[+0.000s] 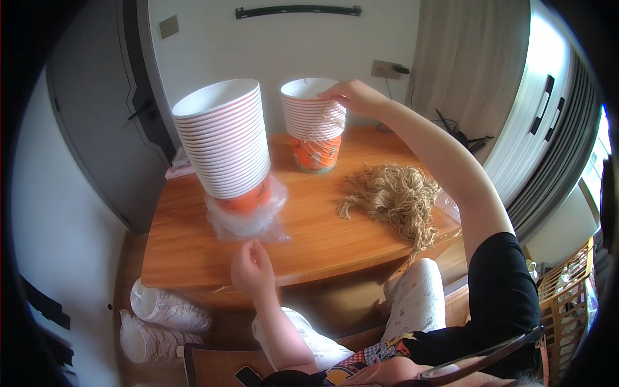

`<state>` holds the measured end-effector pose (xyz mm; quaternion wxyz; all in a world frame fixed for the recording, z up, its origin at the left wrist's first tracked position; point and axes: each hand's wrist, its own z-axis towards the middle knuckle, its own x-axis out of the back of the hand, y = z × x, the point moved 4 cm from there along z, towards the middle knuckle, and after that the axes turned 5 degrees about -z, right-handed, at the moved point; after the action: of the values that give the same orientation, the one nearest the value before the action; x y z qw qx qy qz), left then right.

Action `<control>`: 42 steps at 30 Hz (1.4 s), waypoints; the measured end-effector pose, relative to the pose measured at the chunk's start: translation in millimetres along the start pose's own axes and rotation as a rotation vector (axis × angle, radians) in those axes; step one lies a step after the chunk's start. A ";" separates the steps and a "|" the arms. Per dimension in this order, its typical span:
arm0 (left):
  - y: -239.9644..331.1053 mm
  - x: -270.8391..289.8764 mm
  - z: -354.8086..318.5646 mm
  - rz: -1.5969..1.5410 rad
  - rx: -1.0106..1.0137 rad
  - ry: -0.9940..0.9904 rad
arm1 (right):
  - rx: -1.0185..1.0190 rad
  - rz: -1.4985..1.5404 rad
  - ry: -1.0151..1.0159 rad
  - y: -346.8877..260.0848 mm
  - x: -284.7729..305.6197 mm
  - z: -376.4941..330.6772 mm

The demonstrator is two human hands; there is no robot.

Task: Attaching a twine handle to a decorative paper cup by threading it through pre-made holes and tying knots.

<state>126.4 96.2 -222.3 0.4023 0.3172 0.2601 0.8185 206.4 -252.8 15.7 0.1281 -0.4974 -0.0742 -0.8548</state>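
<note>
My right hand (358, 98) reaches to the rim of the farther stack of white paper buckets (306, 116), its fingers pressed together there. What they pinch is too small to make out. Beige strings (332, 122) hang down that stack's right side, over the orange printed bottom bucket. Closer to me on the left stands a taller, leaning stack of paper buckets (222, 145), its orange base in crumpled clear plastic (248, 222). Just in front of this plastic, near the table's front edge, my left hand (253, 269) is closed with thumb and fingertips together; whatever it holds is hidden.
A loose heap of beige string (393, 197) lies on the right of the wooden table (309, 248), some strands over its front edge. Two white bucket stacks (158, 322) lie on the floor at left. A wooden rack (567, 290) stands at right; a phone (248, 376) lies beside me.
</note>
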 end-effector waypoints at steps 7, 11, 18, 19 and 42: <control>2.7 -1.1 -0.4 -0.018 -0.041 0.028 | -0.074 0.130 0.055 6.7 -13.3 -8.5; 3.0 -1.1 -0.2 -0.007 -0.060 0.046 | -0.102 0.188 0.104 8.6 -24.2 -13.4; 5.4 -1.1 0.2 -0.002 -0.055 0.044 | -0.052 0.192 0.204 10.6 -23.9 -11.9; 4.4 -1.0 0.0 -0.001 -0.063 0.050 | -0.189 0.267 0.092 15.0 -26.0 -9.6; -4.6 -5.7 -0.9 -0.004 -0.044 -0.031 | -0.670 -0.176 -0.395 59.8 -80.3 92.9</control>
<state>130.8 93.9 -227.8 0.4148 0.3204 0.2366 0.8181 339.1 -274.7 -8.2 -0.1318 -0.6582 0.1433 -0.7272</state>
